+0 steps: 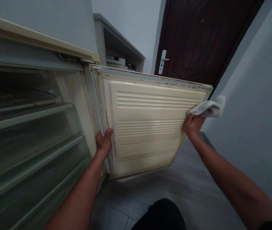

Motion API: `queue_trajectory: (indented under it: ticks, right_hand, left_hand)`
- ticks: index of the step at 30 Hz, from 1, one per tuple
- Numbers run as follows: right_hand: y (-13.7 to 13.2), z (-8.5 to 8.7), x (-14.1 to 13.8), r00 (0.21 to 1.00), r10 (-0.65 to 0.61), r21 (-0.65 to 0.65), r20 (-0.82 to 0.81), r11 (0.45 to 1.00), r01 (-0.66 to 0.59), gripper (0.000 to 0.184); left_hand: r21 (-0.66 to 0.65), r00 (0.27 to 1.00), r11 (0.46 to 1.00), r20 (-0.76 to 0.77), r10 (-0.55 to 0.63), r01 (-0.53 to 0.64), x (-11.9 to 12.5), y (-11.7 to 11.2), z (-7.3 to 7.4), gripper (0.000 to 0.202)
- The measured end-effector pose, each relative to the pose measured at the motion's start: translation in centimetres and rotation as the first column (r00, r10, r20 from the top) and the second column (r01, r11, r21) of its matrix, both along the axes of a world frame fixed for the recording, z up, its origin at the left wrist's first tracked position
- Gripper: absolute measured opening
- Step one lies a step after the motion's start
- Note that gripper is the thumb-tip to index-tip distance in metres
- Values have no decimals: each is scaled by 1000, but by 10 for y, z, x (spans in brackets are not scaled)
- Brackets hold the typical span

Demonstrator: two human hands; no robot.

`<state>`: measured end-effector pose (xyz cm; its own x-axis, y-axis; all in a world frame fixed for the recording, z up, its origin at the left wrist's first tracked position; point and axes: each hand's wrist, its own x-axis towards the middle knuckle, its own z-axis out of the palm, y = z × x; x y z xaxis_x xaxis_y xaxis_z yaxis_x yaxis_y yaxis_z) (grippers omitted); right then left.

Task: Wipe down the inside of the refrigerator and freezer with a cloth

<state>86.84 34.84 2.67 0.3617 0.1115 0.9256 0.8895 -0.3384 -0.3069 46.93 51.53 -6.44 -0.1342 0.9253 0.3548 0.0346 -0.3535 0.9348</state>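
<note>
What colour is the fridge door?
The fridge door is cream with ridges, best seen in the head view.

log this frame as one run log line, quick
left hand: grips edge of open cream refrigerator door | right hand: holds white cloth at door's far edge

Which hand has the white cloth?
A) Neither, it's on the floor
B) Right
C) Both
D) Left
B: the right hand holds the white cloth at the far edge of the cream refrigerator door, while the left hand holds the near edge bare.
</note>
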Motion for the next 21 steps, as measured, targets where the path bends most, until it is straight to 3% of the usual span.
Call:
queue_trajectory:
  ticks: [2, 5, 8, 11, 14, 17, 19, 21]
  right_hand:
    - [16, -21, -24, 997, 2, 35, -72, 999, 1, 67]
    - [48, -53, -108, 986, 166, -75, 20, 984, -164, 63]
    - [73, -74, -203, 880, 446, -322, 165, 867, -380, 51]
    - [80, -80, -251, 827, 513, -384, 230, 829, -407, 53]
    - [69, -82, -229, 783, 542, -432, 306, 812, -393, 53]
    - [45, -86, -156, 824, 489, -335, 286, 857, -392, 62]
    - [30, -88, -101, 924, 366, -151, 114, 925, -348, 73]
    - [21, -87, -59, 954, 257, 5, -154, 966, -259, 74]
  left_hand:
    - [11, 1000, 1000, 2, 6, -6, 1, 0, 1, 72]
    - [23, 1000, 1000, -3, 11, -11, 1, 0, 1, 73]
    - [27, 1000, 1000, -21, 6, -6, 0, 2, 0, 72]
    - [26, 999, 1000, -36, 2, -1, -1, 5, -2, 68]
    - [18, 999, 1000, -39, 11, -10, -1, 5, -3, 68]
    - [21, 999, 999, -24, 25, -25, 0, 2, -2, 72]
    - [25, 1000, 999, -12, 25, -25, 1, 1, -1, 74]
    - [30, 1000, 999, -1, 18, -18, 2, 2, -2, 75]
